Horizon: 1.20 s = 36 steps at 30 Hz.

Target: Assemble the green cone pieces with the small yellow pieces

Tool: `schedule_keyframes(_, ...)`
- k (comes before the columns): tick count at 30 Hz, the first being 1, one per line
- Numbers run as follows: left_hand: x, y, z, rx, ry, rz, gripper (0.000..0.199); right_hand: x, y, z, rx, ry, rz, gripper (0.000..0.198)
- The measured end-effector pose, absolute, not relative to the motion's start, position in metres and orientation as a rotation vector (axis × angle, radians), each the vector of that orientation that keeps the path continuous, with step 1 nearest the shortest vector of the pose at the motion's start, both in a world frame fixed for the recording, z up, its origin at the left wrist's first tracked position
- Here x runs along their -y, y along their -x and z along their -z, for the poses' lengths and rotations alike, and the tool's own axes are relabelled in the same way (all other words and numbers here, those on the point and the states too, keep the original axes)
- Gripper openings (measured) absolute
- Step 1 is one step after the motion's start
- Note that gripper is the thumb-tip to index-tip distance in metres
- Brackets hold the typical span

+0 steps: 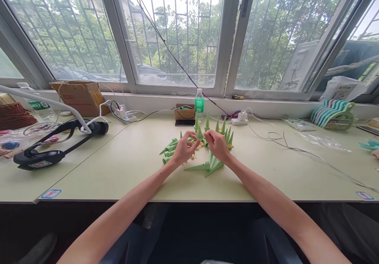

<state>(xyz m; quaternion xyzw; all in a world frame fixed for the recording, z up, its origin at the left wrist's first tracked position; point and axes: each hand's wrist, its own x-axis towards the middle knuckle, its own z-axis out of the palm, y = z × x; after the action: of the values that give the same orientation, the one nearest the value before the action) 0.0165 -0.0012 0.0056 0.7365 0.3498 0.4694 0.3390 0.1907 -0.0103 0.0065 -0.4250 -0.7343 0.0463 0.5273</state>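
Observation:
In front of me, my left hand [186, 148] is closed around a pale green plastic cone spike [199, 133], its point turned up. Close by, my right hand [218, 144] has its fingers pinched together at that spike's side; what sits between its fingertips is too small to make out. Several matching green spikes [230, 136] stand upright behind and to the right of my hands. Others, lying spikes [169, 151], are on the table to the left, and a crossed pair [197, 166] rests nearer me. Small yellow pieces [193, 157] lie scattered between my hands.
Behind the spikes are a green-labelled bottle [199, 102], a black phone [185, 123] and a small cardboard box [181, 109]. A black headset [50, 149] lies left. White cables [284, 141] cross the table's right side, near striped hangers [333, 115]. The table's front edge [204, 200] runs before me.

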Motion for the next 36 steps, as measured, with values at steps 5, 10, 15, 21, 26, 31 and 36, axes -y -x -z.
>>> schedule_keyframes(5, 0.000, -0.018, -0.007, -0.815, -1.735, -1.139, 0.048, 0.013, -0.190, -0.009, 1.750, 0.983, -0.111, 0.034)
schedule_keyframes(10, 0.002, -0.017, -0.013, -0.811, -1.566, -1.014, 0.063, 0.015, -0.188, -0.009, 1.780, 0.948, -0.113, 0.032)
schedule_keyframes(15, 0.002, -0.015, -0.015, -0.807, -1.508, -0.986, 0.061, 0.017, -0.188, -0.010, 1.813, 0.926, -0.149, 0.031)
schedule_keyframes(21, 0.003, -0.014, -0.016, -0.773, -1.502, -0.946, 0.053, 0.018, -0.188, -0.012, 1.806, 0.958, -0.213, 0.032)
schedule_keyframes(26, 0.004, -0.014, -0.017, -0.735, -1.520, -0.915, 0.048, 0.017, -0.189, -0.010, 1.810, 0.982, -0.233, 0.033)
schedule_keyframes(31, 0.002, -0.013, -0.015, -0.697, -1.505, -0.921, 0.045, 0.016, -0.190, -0.009, 1.815, 0.968, -0.243, 0.032)
schedule_keyframes(36, 0.002, -0.013, -0.014, -0.693, -1.523, -0.940, 0.045, 0.015, -0.190, -0.009, 1.820, 0.946, -0.249, 0.031)
